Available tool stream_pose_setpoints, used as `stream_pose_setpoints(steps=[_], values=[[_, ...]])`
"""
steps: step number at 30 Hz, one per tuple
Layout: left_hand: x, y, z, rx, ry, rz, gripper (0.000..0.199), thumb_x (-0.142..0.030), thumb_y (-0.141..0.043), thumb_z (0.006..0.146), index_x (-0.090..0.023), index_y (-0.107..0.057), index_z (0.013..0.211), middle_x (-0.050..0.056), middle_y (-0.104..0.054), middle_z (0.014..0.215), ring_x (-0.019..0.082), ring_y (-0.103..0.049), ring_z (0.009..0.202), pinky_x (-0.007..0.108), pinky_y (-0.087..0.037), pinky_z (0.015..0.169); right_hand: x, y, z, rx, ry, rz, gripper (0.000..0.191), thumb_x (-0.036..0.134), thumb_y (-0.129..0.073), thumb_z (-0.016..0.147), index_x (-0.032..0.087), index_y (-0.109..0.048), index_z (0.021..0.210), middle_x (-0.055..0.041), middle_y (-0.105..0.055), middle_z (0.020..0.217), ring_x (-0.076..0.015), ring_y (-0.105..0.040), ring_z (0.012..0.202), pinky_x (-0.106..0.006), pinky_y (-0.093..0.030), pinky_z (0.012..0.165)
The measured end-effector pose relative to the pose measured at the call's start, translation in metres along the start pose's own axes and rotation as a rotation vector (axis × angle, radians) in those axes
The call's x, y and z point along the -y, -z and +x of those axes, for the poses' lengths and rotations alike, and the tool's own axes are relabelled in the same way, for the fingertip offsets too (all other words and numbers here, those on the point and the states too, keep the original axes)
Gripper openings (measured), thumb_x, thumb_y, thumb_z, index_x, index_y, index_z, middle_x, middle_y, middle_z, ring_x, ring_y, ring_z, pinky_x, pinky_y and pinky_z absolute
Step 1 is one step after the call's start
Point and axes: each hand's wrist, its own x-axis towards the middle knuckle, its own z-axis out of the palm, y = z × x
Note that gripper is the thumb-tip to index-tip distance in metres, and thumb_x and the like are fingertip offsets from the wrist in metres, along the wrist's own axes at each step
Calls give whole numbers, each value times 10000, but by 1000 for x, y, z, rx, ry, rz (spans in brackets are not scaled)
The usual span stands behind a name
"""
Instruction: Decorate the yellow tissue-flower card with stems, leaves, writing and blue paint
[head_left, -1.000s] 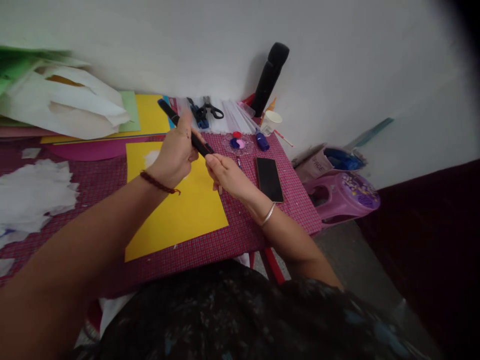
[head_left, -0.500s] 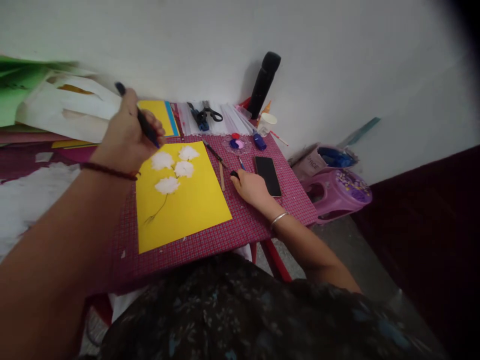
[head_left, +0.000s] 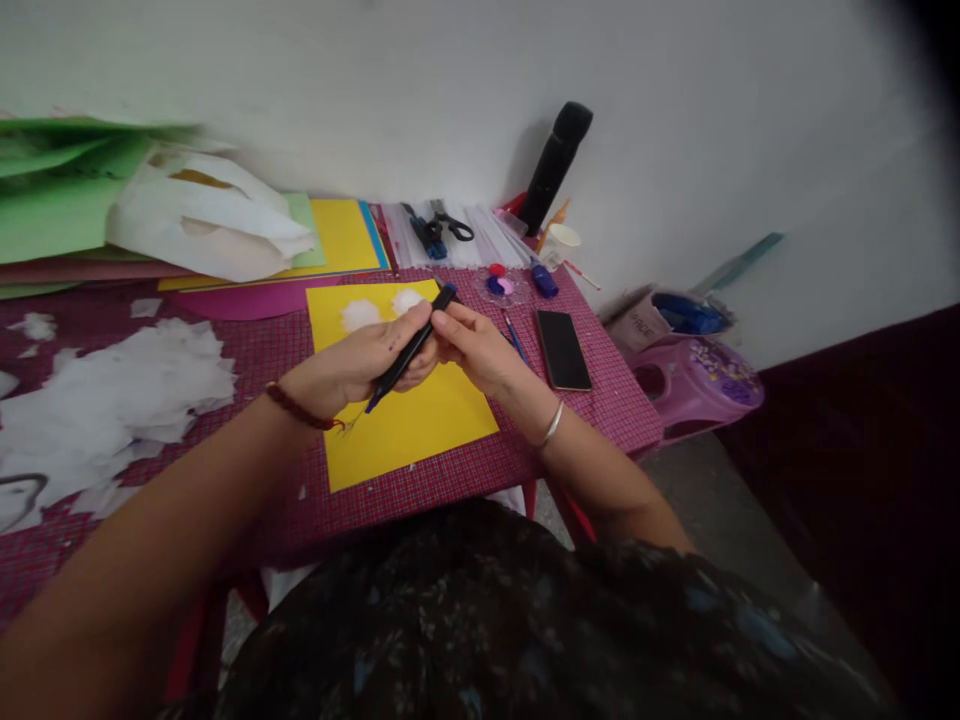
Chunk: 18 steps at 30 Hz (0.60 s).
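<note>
A black marker (head_left: 405,360) lies slantwise across my left hand (head_left: 358,358), whose fingers are closed round it. Its narrow blue tip points down and left. My right hand (head_left: 486,352) meets my left hand, its thumb and fingers pinched at the marker's upper end. Both hands are over a yellow sheet (head_left: 412,435). White paper tufts (head_left: 360,315) show on the sheet above my left hand; others are hidden behind the hands.
Loose white paper pieces (head_left: 127,390) cover the left of the table. A phone (head_left: 563,350), a blue brush (head_left: 515,336) and a paint palette (head_left: 517,288) are on the right. Scissors (head_left: 450,222), a blue bottle (head_left: 544,281) and a black cylinder (head_left: 556,165) stand or lie farther back.
My left hand has come down and right with the marker, which is now turned tip down-left. My right hand, earlier apart with a small black piece, has moved to meet it. The view has shifted left.
</note>
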Motion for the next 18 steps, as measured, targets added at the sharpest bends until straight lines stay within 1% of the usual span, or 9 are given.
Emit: stream_pose_setpoints(steps=[3, 5, 6, 7, 10, 12, 14, 16, 18], values=[[3, 11, -9, -135, 39, 250, 659, -699, -203, 964, -204, -518, 664, 16, -492, 599, 127, -425, 507, 277, -384, 503, -1, 4, 5, -39, -40, 98, 432, 608, -762, 754, 229, -556, 778, 93, -403, 561, -72, -309, 476, -263, -270, 484], [5, 30, -19, -233, 81, 387, 609, -630, -237, 982, -181, -587, 767, 46, -594, 704, 153, -525, 615, 289, -446, 603, 7, 19, 8, -144, -24, 141, 433, 631, -722, 781, 236, -544, 768, 102, -370, 537, -70, -277, 454, -266, -253, 466], [7, 42, -25, -368, 137, 564, 574, -582, -236, 984, -181, -605, 806, 43, -633, 761, 160, -569, 680, 291, -476, 673, 13, 31, 11, -213, -2, 161, 430, 632, -681, 817, 240, -522, 741, 100, -358, 534, -67, -267, 446, -266, -250, 463], [9, 55, -32, -475, 167, 647, 492, -538, -306, 970, -170, -618, 872, 55, -658, 854, 179, -595, 774, 308, -483, 747, 21, 46, 13, -290, 30, 182, 438, 627, -637, 855, 244, -485, 704, 97, -347, 533, -66, -257, 441, -265, -251, 461], [25, 88, -51, -730, 248, 807, 386, -478, -438, 895, -137, -616, 922, 94, -633, 890, 260, -575, 860, 388, -439, 787, 43, 93, 17, -456, 112, 244, 453, 590, -595, 898, 256, -412, 653, 88, -342, 538, -73, -237, 441, -261, -268, 458], [38, 102, -59, -790, 320, 843, 397, -468, -453, 867, -136, -634, 988, 101, -670, 951, 279, -618, 883, 383, -446, 781, 50, 121, 20, -524, 129, 243, 421, 577, -615, 885, 256, -438, 678, 90, -349, 530, -85, -251, 441, -260, -295, 452], [51, 107, -64, -797, 355, 825, 434, -495, -479, 858, -153, -646, 1067, 98, -705, 1043, 290, -655, 918, 378, -475, 786, 46, 141, 24, -572, 112, 230, 361, 564, -595, 892, 252, -497, 739, 90, -387, 528, -87, -282, 433, -255, -330, 454], [63, 107, -65, -827, 342, 766, 469, -545, -493, 871, -186, -646, 1131, 80, -724, 1110, 289, -684, 933, 367, -508, 766, 36, 154, 30, -621, 90, 225, 301, 542, -566, 902, 248, -557, 836, 83, -479, 558, -81, -330, 425, -246, -363, 462], [76, 109, -64, -813, 293, 795, 495, -576, -455, 907, -206, -628, 1187, 66, -736, 1138, 271, -707, 930, 349, -541, 740, 22, 162, 37, -679, 96, 168, 284, 520, -575, 887, 243, -595, 946, 64, -589, 628, -79, -402, 434, -244, -392, 472]])
